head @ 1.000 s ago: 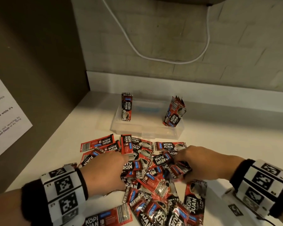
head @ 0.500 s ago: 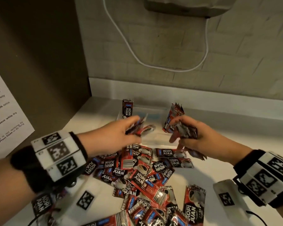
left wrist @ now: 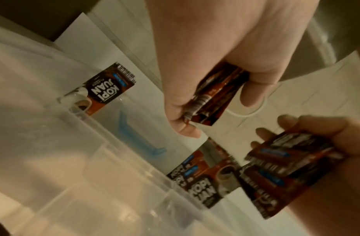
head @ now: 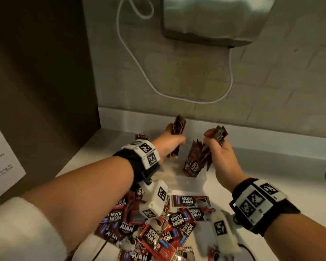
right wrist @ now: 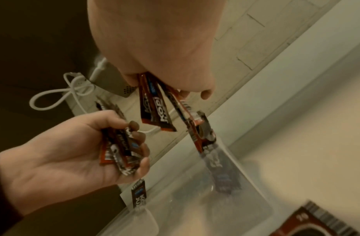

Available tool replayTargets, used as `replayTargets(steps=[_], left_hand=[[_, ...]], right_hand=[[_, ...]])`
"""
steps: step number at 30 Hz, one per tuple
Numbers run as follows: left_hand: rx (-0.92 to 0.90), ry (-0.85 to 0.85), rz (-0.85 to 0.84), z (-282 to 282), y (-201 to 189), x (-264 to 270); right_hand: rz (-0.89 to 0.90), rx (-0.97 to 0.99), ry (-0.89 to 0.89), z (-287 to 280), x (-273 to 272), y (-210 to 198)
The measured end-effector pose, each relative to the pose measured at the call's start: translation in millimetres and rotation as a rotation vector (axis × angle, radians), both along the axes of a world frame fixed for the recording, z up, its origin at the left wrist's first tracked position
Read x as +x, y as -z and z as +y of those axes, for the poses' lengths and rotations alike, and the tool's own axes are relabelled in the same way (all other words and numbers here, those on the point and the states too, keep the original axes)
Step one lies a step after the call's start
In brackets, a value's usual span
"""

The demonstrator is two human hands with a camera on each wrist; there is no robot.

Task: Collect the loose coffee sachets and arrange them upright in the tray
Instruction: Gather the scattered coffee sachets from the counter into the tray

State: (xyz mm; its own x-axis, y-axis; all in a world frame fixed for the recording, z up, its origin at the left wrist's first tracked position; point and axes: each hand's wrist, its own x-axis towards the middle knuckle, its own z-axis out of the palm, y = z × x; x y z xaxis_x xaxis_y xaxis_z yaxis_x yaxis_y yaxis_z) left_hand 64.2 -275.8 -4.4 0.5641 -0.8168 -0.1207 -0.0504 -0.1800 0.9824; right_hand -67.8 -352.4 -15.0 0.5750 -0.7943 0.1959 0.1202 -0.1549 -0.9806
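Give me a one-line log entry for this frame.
left hand: grips sachets | right hand: grips sachets | both above clear tray | tray: few upright sachets | loose pile on counter

One clear tray [head: 193, 182], two hands, sachets too many to count

white bench [head: 271, 178] under a tiled wall

a clear plastic tray [head: 188, 182] sits near the back of it; a heap of loose coffee sachets [head: 154, 227] lies scattered on its near part, just before the tray.
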Motion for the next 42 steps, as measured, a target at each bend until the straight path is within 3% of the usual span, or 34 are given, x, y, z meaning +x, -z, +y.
replayTargets(steps=[3,8,12,18,20,23,26,30,36,42], left_hand=[[0.081,0.038,-0.078,-16,15,2],[0.208,0.129,-0.099,-41,52,2],[0.232,0.17,-0.143,-41,54,-2],[0.296,0.234,0.166,-43,59,3],[0.321,0.256,0.171,-44,62,7],[0.382,0.352,0.036,-45,62,9],[0.427,0.419,-0.222,-46,58,4],[0.307,0.416,-0.401,-47,62,2],[0.178,0.308,-0.367,-43,64,3],[0.214,0.256,-0.363,-45,64,5]], right_hand=[[0.035,-0.012,0.003,-2,8,13],[0.286,-0.166,0.049,-24,8,54],[0.292,-0.236,0.069,-11,3,45],[0.275,-0.106,-0.108,-16,0,60],[0.296,-0.068,-0.136,-19,-2,67],[0.294,0.019,-0.214,-23,-6,68],[0.303,0.086,-0.266,-27,-11,65],[0.321,0.126,-0.26,-30,-9,67],[0.335,0.107,-0.234,-25,-4,69],[0.334,0.131,-0.208,-24,-4,71]])
